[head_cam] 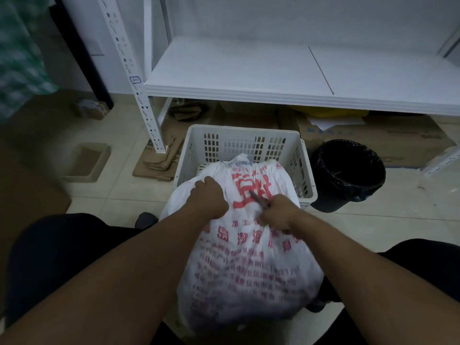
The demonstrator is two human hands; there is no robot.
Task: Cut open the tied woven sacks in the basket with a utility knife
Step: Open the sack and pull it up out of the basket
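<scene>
Woven sack (pixel 249 257): white, red print, tied neck tipped into the white basket (pixel 196 135), body leaning out toward the person's knees. Looks full, soft-skinned, likely slippery; best gripped by bunched fabric near the neck. Left hand (pixel 209 197): closed on a fistful of cloth (upper left shoulder). Right hand (pixel 276 212): fisted round the utility knife (pixel 257 198), tip laid on the sack face. Black bin (pixel 348 170) beside.
</scene>
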